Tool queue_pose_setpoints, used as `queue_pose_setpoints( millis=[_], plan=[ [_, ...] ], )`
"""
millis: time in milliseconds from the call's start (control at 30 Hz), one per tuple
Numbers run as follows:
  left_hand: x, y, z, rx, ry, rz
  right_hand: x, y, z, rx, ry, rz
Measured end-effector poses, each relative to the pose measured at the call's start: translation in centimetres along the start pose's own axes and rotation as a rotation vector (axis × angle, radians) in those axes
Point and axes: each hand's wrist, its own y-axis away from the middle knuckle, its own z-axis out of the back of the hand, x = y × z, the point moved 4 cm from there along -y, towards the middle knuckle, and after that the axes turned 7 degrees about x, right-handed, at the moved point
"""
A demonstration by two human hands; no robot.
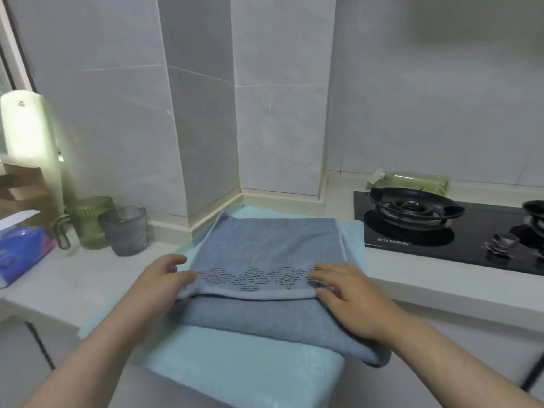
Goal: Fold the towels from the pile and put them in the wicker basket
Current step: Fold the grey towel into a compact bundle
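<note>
A blue-grey towel [265,248] with a dark patterned band lies folded over itself on the counter, on top of a light aqua towel [244,366] that hangs over the counter's front edge. My left hand [164,278] pinches the folded edge at its left corner. On the right end of that same edge my right hand [347,293] rests with its fingers fairly straight. No wicker basket is in view.
A black gas hob [441,231] with burner grates sits at the right, a green packet [412,181] behind it. At the left stand a green jar [91,222], a grey glass cup [126,231], a blue tissue pack [20,248] and a pale bottle [29,148]. Tiled walls stand behind.
</note>
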Motion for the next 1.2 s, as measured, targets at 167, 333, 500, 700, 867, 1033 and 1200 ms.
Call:
queue_pose_setpoints(
  millis=[167, 333, 500, 700, 867, 1033, 1200],
  plan=[
    [0.8, 1.8, 0.5, -0.012, -0.058, 0.143, 0.1, 3.8, -0.3, -0.180, -0.075, -0.181],
    [-0.7, 3.8, -0.1, 0.082, 0.110, 0.240, -1.4, 6.5, -0.4, -0.198, -0.382, -0.536],
    [-1.1, 6.1, -0.3, 0.069, 0.087, 0.149, -0.5, 8.1, -0.4, -0.050, -0.738, -0.595],
    [-2.2, 8.5, 0.1, 0.144, 0.154, -0.066, -1.2, 9.0, -0.9, -0.110, -1.074, -0.718],
    [-2.1, 10.0, 0.5, 0.200, 0.093, -0.019, -0.1, 9.9, -0.2, -0.107, -1.508, -0.654],
    [-1.9, 10.3, 1.3, 0.116, -0.144, -0.052, 0.0, 10.4, 0.0, -0.124, -1.535, -0.624],
    [-1.1, 10.3, 1.8, 0.027, 0.045, -0.079, -0.5, 11.1, 0.5, -0.222, -1.427, -0.647]
  ],
)
